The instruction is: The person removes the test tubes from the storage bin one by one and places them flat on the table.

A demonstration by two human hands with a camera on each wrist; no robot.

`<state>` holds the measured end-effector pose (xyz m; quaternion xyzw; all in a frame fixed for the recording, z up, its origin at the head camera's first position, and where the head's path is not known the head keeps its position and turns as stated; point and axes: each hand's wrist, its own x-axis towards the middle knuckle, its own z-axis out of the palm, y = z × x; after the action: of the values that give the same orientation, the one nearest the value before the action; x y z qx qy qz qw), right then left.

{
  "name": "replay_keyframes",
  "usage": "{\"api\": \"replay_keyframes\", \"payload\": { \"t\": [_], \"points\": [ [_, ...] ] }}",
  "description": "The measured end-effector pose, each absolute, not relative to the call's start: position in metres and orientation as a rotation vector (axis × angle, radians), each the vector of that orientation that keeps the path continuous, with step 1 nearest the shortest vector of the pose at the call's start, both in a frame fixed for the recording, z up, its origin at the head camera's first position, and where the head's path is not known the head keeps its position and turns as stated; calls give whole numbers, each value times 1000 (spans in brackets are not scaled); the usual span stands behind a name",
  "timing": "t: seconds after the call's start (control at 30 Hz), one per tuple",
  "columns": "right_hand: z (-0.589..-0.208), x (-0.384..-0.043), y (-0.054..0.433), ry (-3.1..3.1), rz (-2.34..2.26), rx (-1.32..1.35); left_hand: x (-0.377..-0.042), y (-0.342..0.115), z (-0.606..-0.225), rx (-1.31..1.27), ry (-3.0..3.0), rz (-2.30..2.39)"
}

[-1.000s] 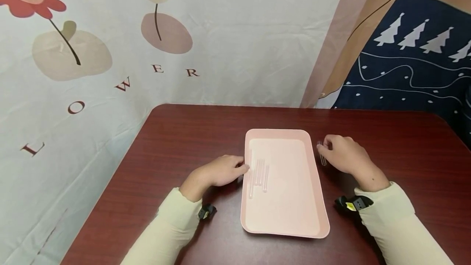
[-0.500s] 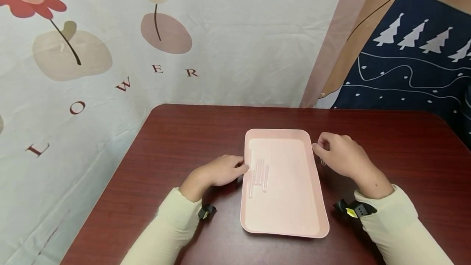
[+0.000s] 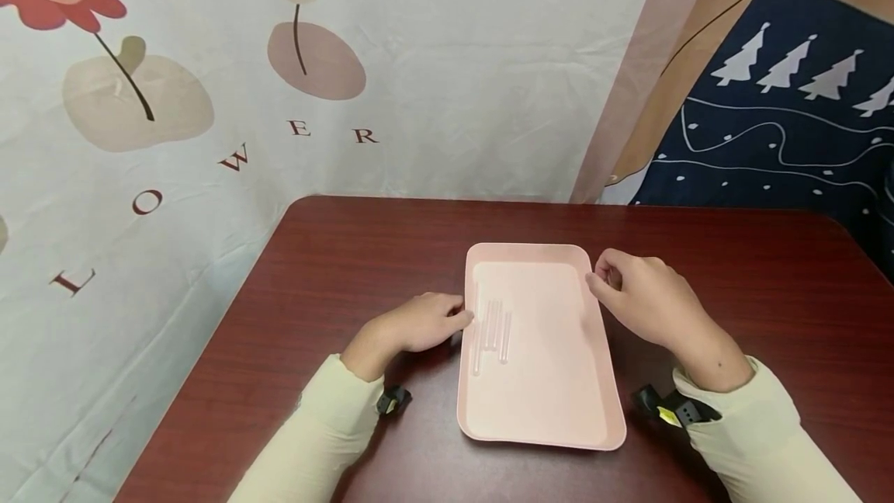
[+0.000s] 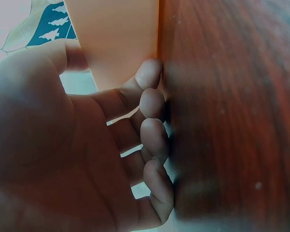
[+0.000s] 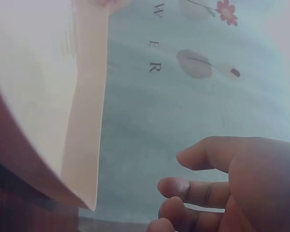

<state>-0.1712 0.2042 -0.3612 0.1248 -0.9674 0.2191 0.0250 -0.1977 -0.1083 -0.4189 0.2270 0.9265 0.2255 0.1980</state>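
A pink tray (image 3: 545,425) lies on the table with several clear test tubes (image 3: 504,338) in its left half. My left hand (image 3: 422,324) grips the tray's left side, thumb on the rim; in the left wrist view its curled fingertips (image 4: 149,73) are low by the outer wall. My right hand (image 3: 649,293) is at the tray's upper right edge, thumb and forefinger brought together around a clear tube that the hand now hides. In the right wrist view, the right thumb (image 5: 193,157) and curled fingers are above and beside the tray rim (image 5: 100,140).
The dark red table (image 3: 363,247) extends around the tray on all sides. Behind it hangs a pale curtain (image 3: 475,99) with printed flowers and letters, and a navy cloth (image 3: 761,138) with white trees hangs at the right. Each wrist carries a black strap (image 3: 673,407).
My right hand has moved slightly left and up to the tray's right rim. The tube seen below its fingers earlier has gone out of sight behind the hand. My left hand stays still.
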Motion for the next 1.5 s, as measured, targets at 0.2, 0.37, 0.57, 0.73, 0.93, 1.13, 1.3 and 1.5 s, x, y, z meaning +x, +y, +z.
{"api": "replay_keyframes", "payload": {
  "t": [0.2,0.37,0.57,0.73,0.93,1.13,1.3,1.5],
  "points": [
    [-359,-167,193,-2955,670,433,-197,-110,-419,626,2594,628],
    [-357,-163,183,-2940,676,460,-196,-111,-418,629,2591,652],
    [-355,-162,170,-2936,677,483,-196,-111,-417,627,2598,655],
    [-353,-162,158,-2930,673,509,-195,-111,-416,630,2599,649],
    [-353,-161,146,-2913,666,533,-196,-109,-414,629,2593,651],
    [-354,-161,135,-2910,696,575,-196,-109,-416,628,2593,636],
    [-360,-160,126,-2904,715,603,-196,-109,-415,614,2591,634],
    [-367,-160,118,-2875,699,631,-196,-109,-414,620,2592,634]
  ]
}}
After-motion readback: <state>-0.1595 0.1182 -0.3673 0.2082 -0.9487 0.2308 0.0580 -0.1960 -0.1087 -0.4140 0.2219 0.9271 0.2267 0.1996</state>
